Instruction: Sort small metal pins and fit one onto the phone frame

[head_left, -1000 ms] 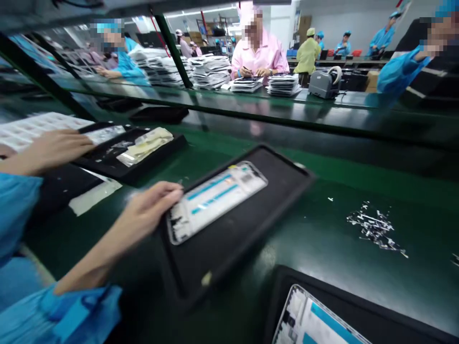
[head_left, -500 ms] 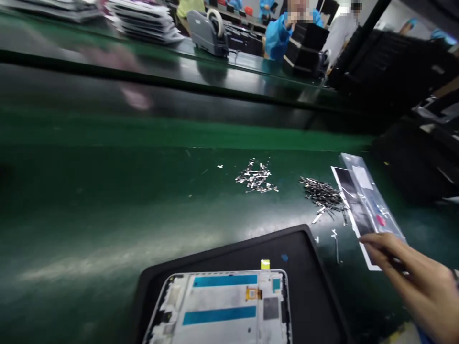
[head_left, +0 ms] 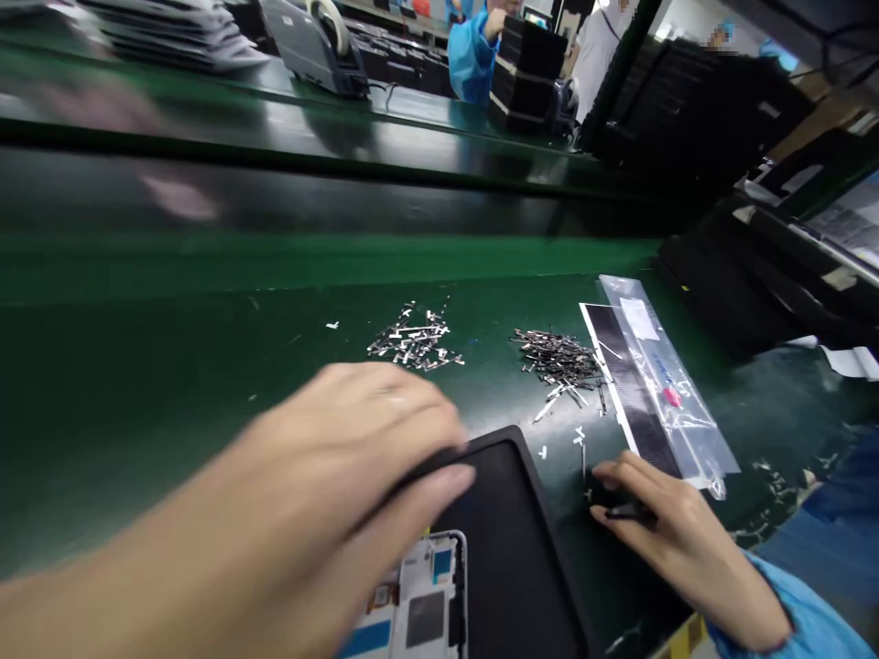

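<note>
My left hand (head_left: 343, 467), blurred, reaches in over the far edge of a black tray (head_left: 522, 567). Its thumb and fingers are bent with the tray's rim between or behind them; I cannot tell whether they grip it. Under this hand, partly hidden, a white device frame (head_left: 418, 577) with blue strips lies in the tray. My right hand (head_left: 659, 531) is low over the green table, right of the tray, closed around a slim dark tool (head_left: 628, 513) whose kind I cannot make out. Just beyond its fingertips lies a thin strip (head_left: 583, 462) with a white end.
Two piles of small parts, one silvery (head_left: 416, 339) and one darker (head_left: 559, 361), lie beyond the tray. A dark striped sheet (head_left: 632, 394) and a clear plastic bag (head_left: 677, 384) are at the right. On the raised shelf stand a tape dispenser (head_left: 316, 41) and black boxes (head_left: 526, 69), near a co-worker's blue sleeve (head_left: 471, 59).
My left hand has come into view over the tray. My right hand has moved left and nearer the thin strip, away from the sheet. The view has shifted right.
</note>
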{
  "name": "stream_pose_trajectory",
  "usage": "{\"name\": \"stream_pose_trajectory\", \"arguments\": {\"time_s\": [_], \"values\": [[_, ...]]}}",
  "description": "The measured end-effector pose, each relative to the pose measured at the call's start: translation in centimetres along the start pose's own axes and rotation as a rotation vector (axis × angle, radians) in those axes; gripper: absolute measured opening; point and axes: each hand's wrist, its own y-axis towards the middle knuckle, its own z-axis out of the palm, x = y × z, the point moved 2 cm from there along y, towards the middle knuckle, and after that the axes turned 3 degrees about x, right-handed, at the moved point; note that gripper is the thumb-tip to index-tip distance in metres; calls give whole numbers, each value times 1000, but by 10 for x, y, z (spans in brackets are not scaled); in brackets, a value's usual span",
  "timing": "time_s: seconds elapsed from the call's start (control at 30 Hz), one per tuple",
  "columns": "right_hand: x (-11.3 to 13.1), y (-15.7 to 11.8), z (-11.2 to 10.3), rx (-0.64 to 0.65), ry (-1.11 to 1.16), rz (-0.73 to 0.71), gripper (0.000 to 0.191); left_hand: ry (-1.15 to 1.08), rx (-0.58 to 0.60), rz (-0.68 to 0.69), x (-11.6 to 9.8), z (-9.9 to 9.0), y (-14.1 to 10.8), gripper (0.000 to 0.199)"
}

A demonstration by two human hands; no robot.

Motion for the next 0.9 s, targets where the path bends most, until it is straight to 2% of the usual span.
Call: {"name": "stream_pose_trajectory", "arguments": {"time_s": [0.03,0.07,0.17,0.23,0.4,0.5,0.63,0.77,0.9], "values": [[1,-3,4,-31,-10,-14,15,-17,92,84,-13,8,17,20],[1,-4,9,-66,-20,-25,16,-33,94,78,-23,15,33,23],[2,-5,20,-144,-23,-52,13,-79,275,-6,-37,46,65,19],[2,-4,23,-180,-7,-70,13,-81,352,-24,-40,63,70,18],[5,-3,12,-265,64,-85,18,-41,319,80,-45,84,63,15],[10,-4,-2,-256,285,-18,13,-139,291,59,-50,86,58,10],[16,-3,-10,-238,664,120,14,-442,298,-19,-57,77,55,10],[22,1,-6,-228,882,184,18,-640,335,-228,-59,66,50,9],[34,11,-3,-130,1058,251,20,-750,340,-388,-54,60,40,10]]}}
